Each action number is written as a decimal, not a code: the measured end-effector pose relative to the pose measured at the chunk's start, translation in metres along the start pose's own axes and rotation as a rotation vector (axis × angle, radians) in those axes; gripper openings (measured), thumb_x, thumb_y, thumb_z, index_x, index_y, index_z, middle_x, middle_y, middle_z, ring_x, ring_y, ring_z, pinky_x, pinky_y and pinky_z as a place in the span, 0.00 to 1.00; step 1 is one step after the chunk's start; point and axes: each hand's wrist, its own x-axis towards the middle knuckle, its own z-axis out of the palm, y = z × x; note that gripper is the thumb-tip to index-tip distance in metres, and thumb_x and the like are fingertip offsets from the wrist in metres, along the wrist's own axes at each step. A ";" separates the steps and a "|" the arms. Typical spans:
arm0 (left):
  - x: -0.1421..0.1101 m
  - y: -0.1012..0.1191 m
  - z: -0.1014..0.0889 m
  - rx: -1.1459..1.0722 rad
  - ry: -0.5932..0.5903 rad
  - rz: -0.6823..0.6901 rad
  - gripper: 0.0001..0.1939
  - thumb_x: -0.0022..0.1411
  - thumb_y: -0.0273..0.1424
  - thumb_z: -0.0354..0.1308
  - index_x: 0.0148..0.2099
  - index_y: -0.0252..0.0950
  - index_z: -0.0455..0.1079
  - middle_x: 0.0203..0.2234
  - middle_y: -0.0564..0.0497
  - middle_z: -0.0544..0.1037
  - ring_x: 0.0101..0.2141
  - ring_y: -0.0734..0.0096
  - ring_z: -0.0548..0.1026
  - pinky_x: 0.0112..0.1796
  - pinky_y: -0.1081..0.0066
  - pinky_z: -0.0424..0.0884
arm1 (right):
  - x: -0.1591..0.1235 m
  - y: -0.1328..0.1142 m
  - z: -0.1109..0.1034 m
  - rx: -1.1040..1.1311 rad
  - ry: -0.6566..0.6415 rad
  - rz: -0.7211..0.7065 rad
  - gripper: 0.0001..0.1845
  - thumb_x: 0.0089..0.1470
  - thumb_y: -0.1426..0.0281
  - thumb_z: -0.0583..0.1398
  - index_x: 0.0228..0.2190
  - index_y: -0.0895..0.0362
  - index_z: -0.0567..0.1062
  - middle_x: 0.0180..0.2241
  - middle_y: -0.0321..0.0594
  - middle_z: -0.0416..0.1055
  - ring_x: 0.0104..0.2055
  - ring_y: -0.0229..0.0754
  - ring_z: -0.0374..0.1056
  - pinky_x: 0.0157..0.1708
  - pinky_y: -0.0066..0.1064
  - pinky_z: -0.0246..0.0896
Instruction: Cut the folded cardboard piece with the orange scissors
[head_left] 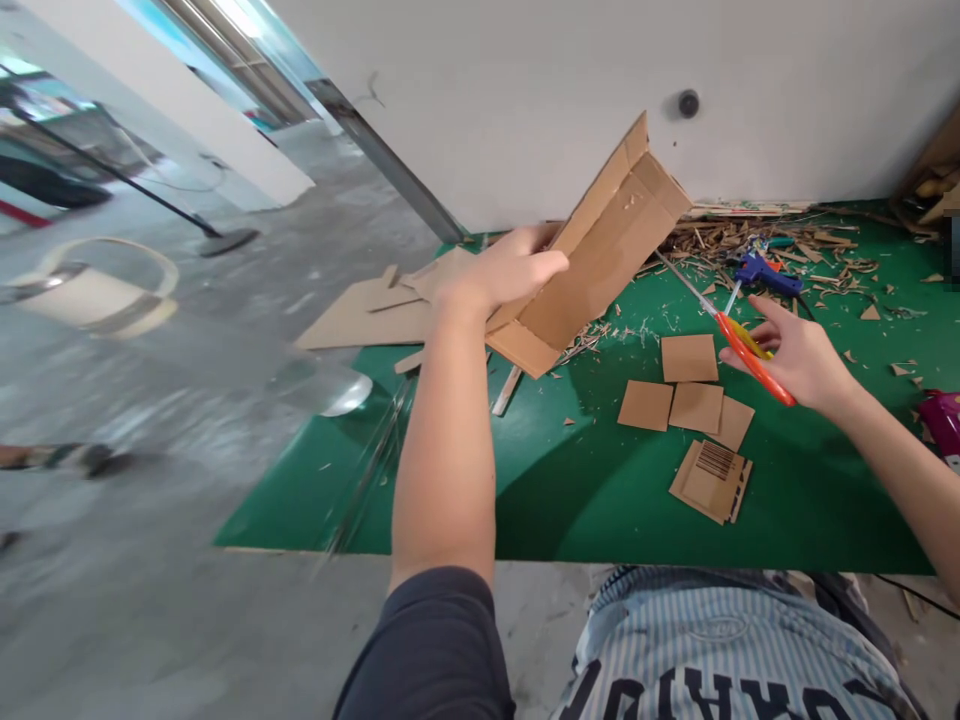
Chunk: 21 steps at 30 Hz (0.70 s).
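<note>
Cardboard: folded cardboard piece (600, 250) raised tilted above the green mat (570, 480).
Left hand: left hand (502, 275) clenched on its lower left edge.
Right hand: right hand (799, 355) fingers through orange scissors (731, 335), blades aimed at the cardboard.
Nearby: cut squares (686, 395) flat on the mat.

cardboard sheet (600, 250) above mat (600, 500) | cut squares (694, 400) right of it | glue gun (765, 272) behind squares

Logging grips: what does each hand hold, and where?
Left hand grips the cardboard piece at its lower left edge; right hand holds orange-handled scissors by the handles.
</note>
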 end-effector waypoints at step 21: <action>-0.012 -0.002 -0.013 -0.076 0.090 0.067 0.15 0.61 0.37 0.55 0.45 0.33 0.72 0.42 0.50 0.82 0.41 0.62 0.72 0.39 0.67 0.68 | -0.006 0.008 -0.005 -0.147 -0.091 -0.255 0.56 0.57 0.37 0.57 0.72 0.62 0.58 0.62 0.59 0.70 0.66 0.63 0.64 0.63 0.55 0.62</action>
